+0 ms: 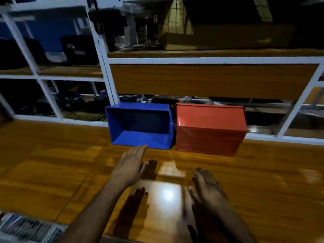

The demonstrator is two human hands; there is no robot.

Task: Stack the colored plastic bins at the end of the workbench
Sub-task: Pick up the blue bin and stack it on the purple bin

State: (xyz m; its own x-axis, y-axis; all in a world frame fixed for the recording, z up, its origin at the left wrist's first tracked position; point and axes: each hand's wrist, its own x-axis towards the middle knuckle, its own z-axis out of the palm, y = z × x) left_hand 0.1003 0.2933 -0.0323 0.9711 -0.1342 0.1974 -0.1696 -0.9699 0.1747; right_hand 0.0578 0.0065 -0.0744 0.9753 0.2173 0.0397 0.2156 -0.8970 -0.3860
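Observation:
A blue plastic bin (140, 125) lies on its side on the wooden workbench (52, 163), its open mouth facing me. Right beside it, almost touching, stands a red bin (209, 128) turned so that its closed side and bottom face me. My left hand (130, 165) is stretched flat toward the blue bin, fingertips just short of its lower rim, holding nothing. My right hand (207, 188) hovers lower and nearer to me, fingers spread, empty, well short of the red bin.
Behind the bins runs a white metal frame (105, 67) with glass panes and a wooden panel (210, 81). Shelves with dark clutter show through the glass. A patterned object (26, 227) lies at the bench's near left corner. Bright glare reflects between my hands.

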